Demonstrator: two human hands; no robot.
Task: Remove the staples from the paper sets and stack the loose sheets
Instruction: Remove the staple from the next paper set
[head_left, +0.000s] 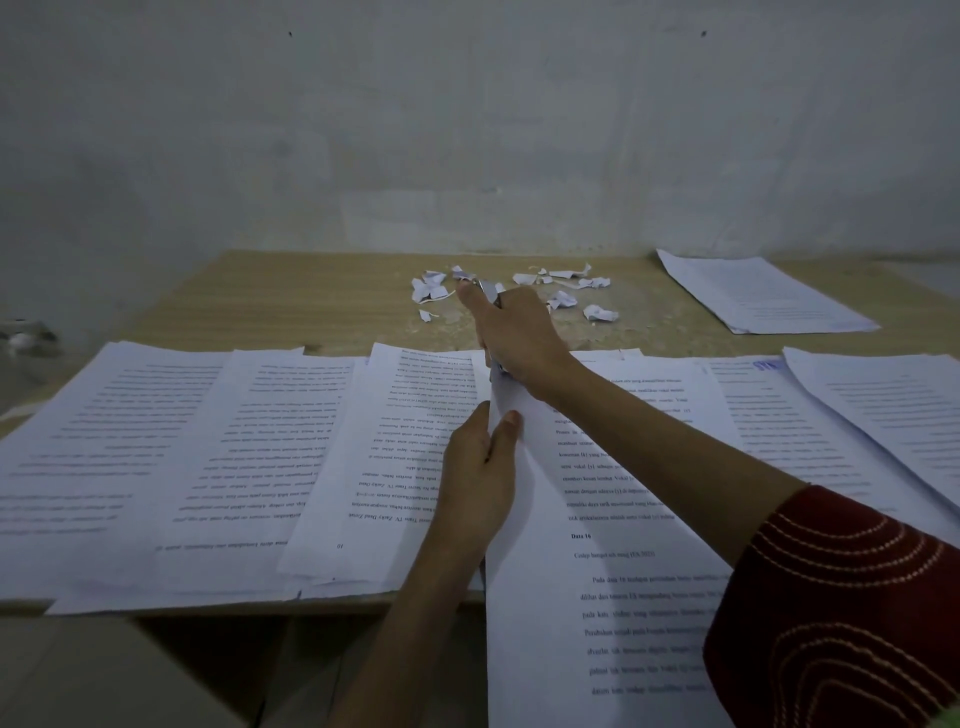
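Where the paper set (613, 551) overhangs the near table edge, lower centre-right of frame, it lies print up with its left margin lifted and folded. Left hand (480, 478), centre frame, pinches that raised margin between thumb and fingers. Just beyond, right hand (517, 335) has its fingers curled round a metal tool (488, 290); kind unclear, only a shiny tip shows past the thumb. Hand sits over the set's top corner, staple hidden beneath. Judgement: prying the staple is the step in hand. To do it well, pinch close below the corner for tension and lever low and flat rather than tearing. Torn scraps (600, 313) farther back suggest corners rip easily. Loose stack (763, 296) lies upper right, well apart. Other sheets (208, 457) fan across the table (311, 296) at left.
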